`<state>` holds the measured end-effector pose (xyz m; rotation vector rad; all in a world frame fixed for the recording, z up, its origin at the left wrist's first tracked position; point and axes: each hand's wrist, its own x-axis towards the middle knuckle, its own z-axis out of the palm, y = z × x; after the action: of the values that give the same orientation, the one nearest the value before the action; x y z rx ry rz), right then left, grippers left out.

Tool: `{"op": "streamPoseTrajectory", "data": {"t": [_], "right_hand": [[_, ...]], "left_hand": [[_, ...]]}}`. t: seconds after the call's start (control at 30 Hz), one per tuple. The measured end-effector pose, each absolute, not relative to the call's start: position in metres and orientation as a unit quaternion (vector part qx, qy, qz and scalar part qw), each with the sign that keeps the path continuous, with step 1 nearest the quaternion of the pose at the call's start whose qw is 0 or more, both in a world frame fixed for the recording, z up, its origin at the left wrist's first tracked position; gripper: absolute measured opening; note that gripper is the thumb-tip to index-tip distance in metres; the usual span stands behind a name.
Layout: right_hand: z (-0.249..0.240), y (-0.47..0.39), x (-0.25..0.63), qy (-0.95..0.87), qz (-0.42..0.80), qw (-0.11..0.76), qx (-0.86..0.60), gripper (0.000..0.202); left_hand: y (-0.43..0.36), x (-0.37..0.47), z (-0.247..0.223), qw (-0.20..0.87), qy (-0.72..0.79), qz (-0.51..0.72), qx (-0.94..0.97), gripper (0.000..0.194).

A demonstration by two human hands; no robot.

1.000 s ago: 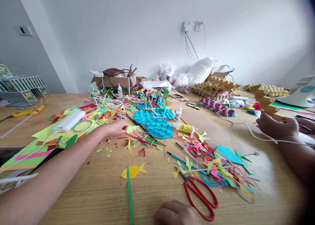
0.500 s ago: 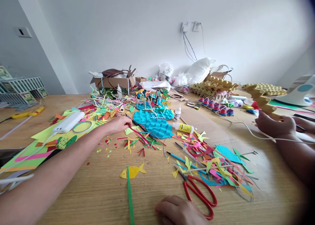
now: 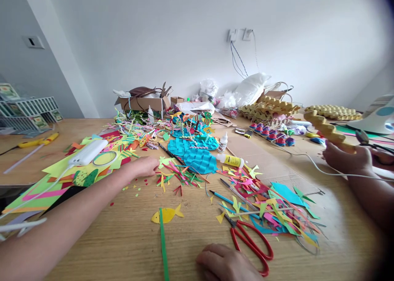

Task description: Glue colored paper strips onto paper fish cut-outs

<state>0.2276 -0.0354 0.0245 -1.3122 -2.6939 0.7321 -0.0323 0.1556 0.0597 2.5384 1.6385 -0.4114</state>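
My left hand [image 3: 147,166] reaches over the left end of a pile of thin paper strips [image 3: 177,172]; its fingertips are blurred and what they touch is unclear. Near the front edge, my right hand [image 3: 226,262] rests on the wooden table with its fingers curled under, beside red-handled scissors [image 3: 250,246]. Between my hands lies a yellow paper fish [image 3: 168,215] with a green paper strip [image 3: 163,244] across it, running towards me. Blue egg-carton pieces [image 3: 200,160] lie beyond the strips.
Another person's hands [image 3: 349,158] at the right hold a yellow egg-carton piece [image 3: 331,131] and dark scissors. A glue bottle [image 3: 232,161], a white bottle [image 3: 223,142] and colored scraps [image 3: 277,207] lie mid-table. A white cable crosses the right side; a power strip [image 3: 89,152] sits left.
My left hand has moved slightly left and nearer to me over the strips. My right hand has stayed put. At the right, the other person's dark scissors have risen towards the carton piece.
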Motion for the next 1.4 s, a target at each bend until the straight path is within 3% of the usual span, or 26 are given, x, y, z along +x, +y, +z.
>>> {"op": "streamPoseTrajectory", "data": {"t": [0.27, 0.93, 1.17, 1.4], "right_hand": [[0.022, -0.033, 0.226, -0.877, 0.241, 0.019, -0.416, 0.022], [0.01, -0.032, 0.228, -0.889, 0.22, 0.096, -0.39, 0.024], [0.011, -0.032, 0.231, -0.878, 0.254, 0.088, -0.396, 0.025], [0.032, -0.026, 0.229, -0.811, 0.294, 0.205, -0.462, 0.024]], "left_hand": [[0.146, -0.03, 0.056, 0.006, 0.538, -0.131, 0.833, 0.012], [0.158, -0.043, 0.041, 0.0, 0.507, -0.091, 0.857, 0.013], [0.163, -0.05, 0.045, 0.038, 0.496, 0.004, 0.867, 0.014], [0.15, -0.045, 0.08, 0.17, 0.476, 0.087, 0.858, 0.009]]}}
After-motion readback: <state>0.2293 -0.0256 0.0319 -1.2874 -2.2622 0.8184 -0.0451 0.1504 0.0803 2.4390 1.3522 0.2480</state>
